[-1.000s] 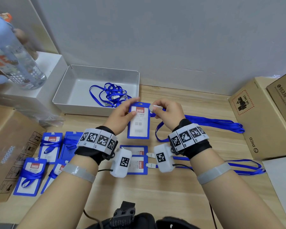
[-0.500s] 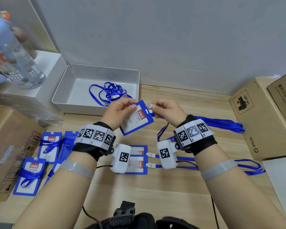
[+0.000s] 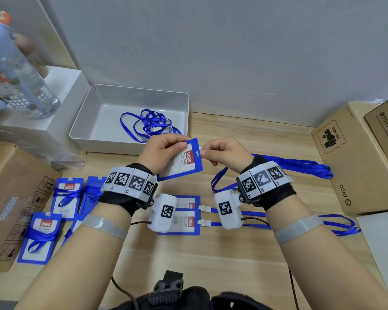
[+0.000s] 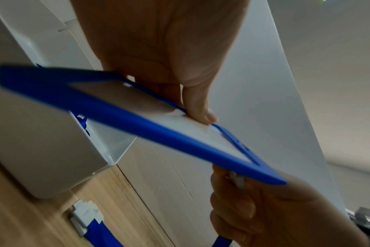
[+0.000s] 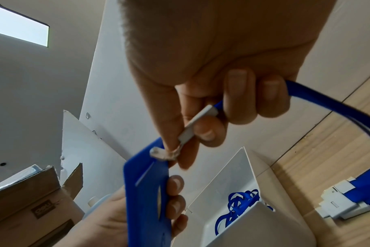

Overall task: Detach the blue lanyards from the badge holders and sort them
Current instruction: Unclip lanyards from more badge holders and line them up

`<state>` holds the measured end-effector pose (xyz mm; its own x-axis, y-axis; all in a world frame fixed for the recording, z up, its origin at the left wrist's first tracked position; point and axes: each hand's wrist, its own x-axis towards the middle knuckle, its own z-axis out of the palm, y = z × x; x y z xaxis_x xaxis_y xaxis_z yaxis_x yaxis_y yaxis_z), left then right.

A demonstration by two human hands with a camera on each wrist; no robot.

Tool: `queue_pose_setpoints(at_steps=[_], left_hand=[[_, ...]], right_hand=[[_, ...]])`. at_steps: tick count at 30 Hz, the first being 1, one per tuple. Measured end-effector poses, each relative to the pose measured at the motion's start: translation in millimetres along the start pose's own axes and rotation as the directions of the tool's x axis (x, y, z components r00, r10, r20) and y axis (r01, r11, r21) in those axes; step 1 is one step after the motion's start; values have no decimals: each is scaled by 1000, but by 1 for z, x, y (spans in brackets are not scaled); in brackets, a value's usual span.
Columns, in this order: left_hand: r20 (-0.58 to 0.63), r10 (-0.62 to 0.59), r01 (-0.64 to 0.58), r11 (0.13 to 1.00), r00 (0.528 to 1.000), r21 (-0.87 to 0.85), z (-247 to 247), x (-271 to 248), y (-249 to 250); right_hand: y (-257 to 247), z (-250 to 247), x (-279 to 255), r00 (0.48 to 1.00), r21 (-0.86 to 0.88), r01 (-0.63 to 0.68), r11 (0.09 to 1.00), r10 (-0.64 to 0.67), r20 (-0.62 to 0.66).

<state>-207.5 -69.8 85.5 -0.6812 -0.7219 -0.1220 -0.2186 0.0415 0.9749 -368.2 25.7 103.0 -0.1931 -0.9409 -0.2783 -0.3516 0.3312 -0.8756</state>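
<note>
My left hand (image 3: 164, 151) grips a blue badge holder (image 3: 181, 161) by its upper edge, tilted above the table; the holder (image 4: 150, 127) shows edge-on in the left wrist view. My right hand (image 3: 220, 153) pinches the white clip (image 5: 197, 124) of a blue lanyard (image 3: 291, 164) at the holder's top slot (image 5: 158, 152). The strap (image 5: 336, 110) runs out of the fist and trails right over the table. A grey tray (image 3: 103, 121) behind holds loose blue lanyards (image 3: 150, 124).
Two badge holders (image 3: 186, 218) with lanyards clipped on lie under my wrists. Several wrapped badge holders (image 3: 65, 198) lie at the left. Cardboard boxes (image 3: 354, 157) stand at right and left. A white box (image 3: 61, 90) carries a clear bottle (image 3: 18, 79).
Both hands lifted the badge holder off the table and tilted it. The right hand's pinch on the clip has stayed at the holder's top edge.
</note>
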Motion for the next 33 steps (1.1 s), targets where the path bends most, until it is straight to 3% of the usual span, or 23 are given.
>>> queue_pose_setpoints(at_steps=[14,20,27,33], left_hand=[[-23,14,-11,993,1000,119,3,4,1],[-38,48,-37,967,998,251,2,5,0],[-75,34,-8,946,997,325,-2,5,0],[-80,51,-17,927,995,375,-1,5,1]], right_hand=[[-1,7,2,997,192,-60,980,50,58],[-2,8,0,997,19,-59,998,58,43],[3,5,-1,995,1,-99,995,99,-22],[3,5,-5,999,-104,-1,995,-3,-38]])
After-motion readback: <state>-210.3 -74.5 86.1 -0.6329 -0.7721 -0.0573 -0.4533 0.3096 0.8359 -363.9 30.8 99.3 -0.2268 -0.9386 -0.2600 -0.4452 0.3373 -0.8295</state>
